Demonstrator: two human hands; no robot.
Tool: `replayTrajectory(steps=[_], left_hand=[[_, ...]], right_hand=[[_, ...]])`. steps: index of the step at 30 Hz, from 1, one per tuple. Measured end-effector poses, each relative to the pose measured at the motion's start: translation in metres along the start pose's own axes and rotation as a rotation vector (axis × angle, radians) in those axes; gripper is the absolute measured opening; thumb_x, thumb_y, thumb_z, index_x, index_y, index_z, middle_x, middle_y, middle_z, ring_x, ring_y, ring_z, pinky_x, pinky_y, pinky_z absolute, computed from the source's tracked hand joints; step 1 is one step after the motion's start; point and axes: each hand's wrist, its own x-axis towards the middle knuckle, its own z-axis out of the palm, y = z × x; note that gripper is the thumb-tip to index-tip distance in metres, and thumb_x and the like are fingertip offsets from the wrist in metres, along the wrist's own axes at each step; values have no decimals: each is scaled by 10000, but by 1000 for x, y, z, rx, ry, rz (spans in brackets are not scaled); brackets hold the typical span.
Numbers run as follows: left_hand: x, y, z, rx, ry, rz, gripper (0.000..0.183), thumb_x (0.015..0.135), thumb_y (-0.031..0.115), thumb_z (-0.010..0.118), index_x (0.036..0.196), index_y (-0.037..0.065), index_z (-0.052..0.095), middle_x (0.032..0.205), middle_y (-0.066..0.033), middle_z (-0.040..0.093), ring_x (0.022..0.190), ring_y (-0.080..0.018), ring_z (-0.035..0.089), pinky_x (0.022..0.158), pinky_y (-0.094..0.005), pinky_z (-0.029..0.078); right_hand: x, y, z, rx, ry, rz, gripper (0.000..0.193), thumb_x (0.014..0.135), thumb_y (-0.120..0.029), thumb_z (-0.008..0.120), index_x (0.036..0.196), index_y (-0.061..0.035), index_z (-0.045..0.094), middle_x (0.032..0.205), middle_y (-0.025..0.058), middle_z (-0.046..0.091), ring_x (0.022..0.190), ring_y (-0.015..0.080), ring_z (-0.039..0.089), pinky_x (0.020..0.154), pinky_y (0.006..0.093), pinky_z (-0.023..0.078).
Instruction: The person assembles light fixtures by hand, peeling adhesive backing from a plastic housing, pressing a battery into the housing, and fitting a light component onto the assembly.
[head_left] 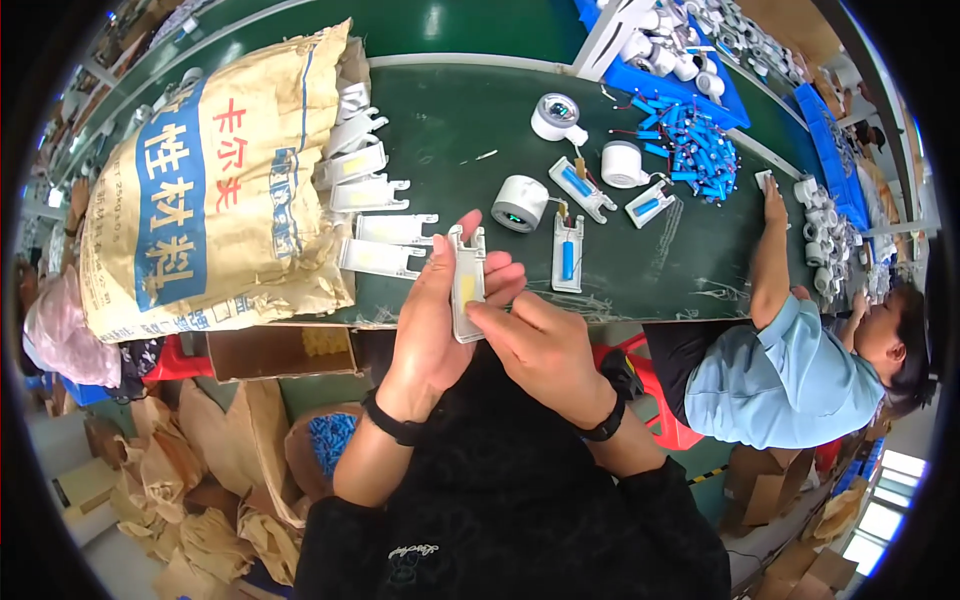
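Observation:
A white plastic housing piece (464, 322) with a pale yellow patch lies across my left hand (418, 335), the thumb along its side and the fingers behind it. The bent fingers of my right hand (550, 350) pinch its lower end by the patch. Just beyond my hands stands a white round unit (519, 204) with a dark, green-lit face. To its right, another housing piece (567, 288) carries a blue battery cell (568, 260). Similar white pieces (397, 229) with yellow patches lie in a row left of my hands.
A large paper sack (240, 190) fills the bench's left. Loose blue cells (700, 150) are heaped at the right, before a blue bin (720, 90) of white parts. A co-worker's arm (770, 260) rests on the green bench (440, 130). Below stands a cardboard box (235, 355).

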Motion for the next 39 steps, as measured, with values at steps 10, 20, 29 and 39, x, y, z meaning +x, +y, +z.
replayTrajectory(steps=[10,20,29,39], left_hand=[[3,-7,5,67,14,-21,537,1079,470,333,1411,57,426,1153,-168,631,1086,-294,661,1045,-491,505],[13,-31,27,105,4,-64,473,1076,451,380,1260,31,496,1220,-226,612,1147,-325,633,1022,-446,514],[25,-54,54,212,-26,-111,445,1087,437,344,1234,46,496,1238,-228,603,1134,-324,633,1047,-490,501],[78,-127,99,329,-138,-106,450,1083,385,424,1244,-17,547,1266,-182,606,1143,-257,626,994,-384,511]], right_hand=[[-12,14,15,62,73,36,237,739,34,768,948,-72,732,718,39,573,560,174,578,473,299,437],[-32,17,-42,-4,112,138,265,756,0,804,1003,-88,769,682,37,515,531,167,524,480,302,411],[-45,40,-40,-47,170,110,216,756,18,777,951,-67,743,682,31,507,538,171,559,478,308,441],[-92,80,-100,735,792,699,59,952,18,619,992,0,658,667,-61,441,519,4,349,417,193,233]])
